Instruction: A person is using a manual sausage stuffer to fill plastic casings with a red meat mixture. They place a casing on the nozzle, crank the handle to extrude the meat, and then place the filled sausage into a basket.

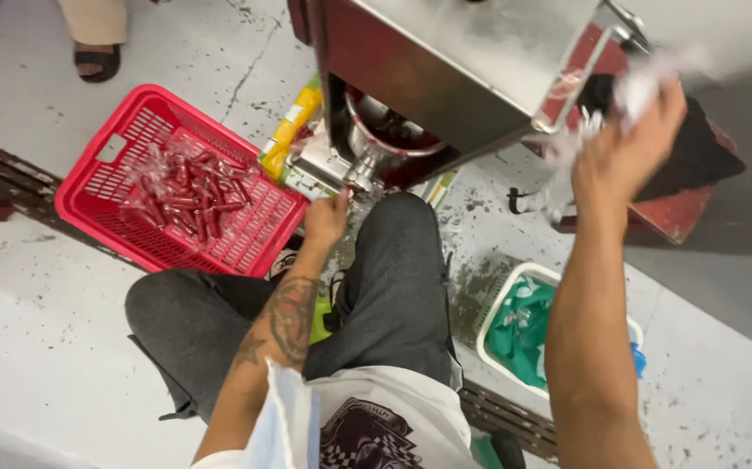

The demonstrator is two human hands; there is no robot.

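The right hand is raised beside the steel machine, fingers closed on a blurred, crinkled clear plastic bag. The left hand is curled at the machine's round metal outlet — whether it holds anything I cannot tell. A red lattice basket of wrapped red sausages sits left; a white basket with green plastic, right — on speckled, cracked grey floor.

Pale concrete floor all around, speckled with dark spots and marked by a thin crack near the top. A dark metal drain grate runs diagonally across it, reappearing at the lower right. Light falls flat and even. A sandalled foot stands at the upper left edge.
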